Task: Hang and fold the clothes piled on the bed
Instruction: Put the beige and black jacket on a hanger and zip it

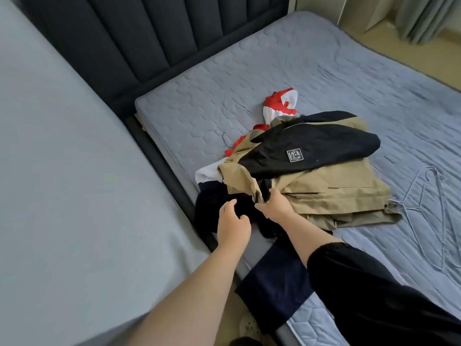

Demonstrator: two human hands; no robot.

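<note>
Head view: right hand pinches the tan jacket by its edge; left hand, fingers loosely curled beside the jacket, should grip there too.

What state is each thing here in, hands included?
tan jacket: crumpled in the pile, edge gripped by the right hand.
black garment: unfolded, lying on top of the tan jacket.
red and white garment: crumpled, partly under the pile.
wire hangers: empty, flat on the bed.
left hand: relaxed, holding nothing.
</note>
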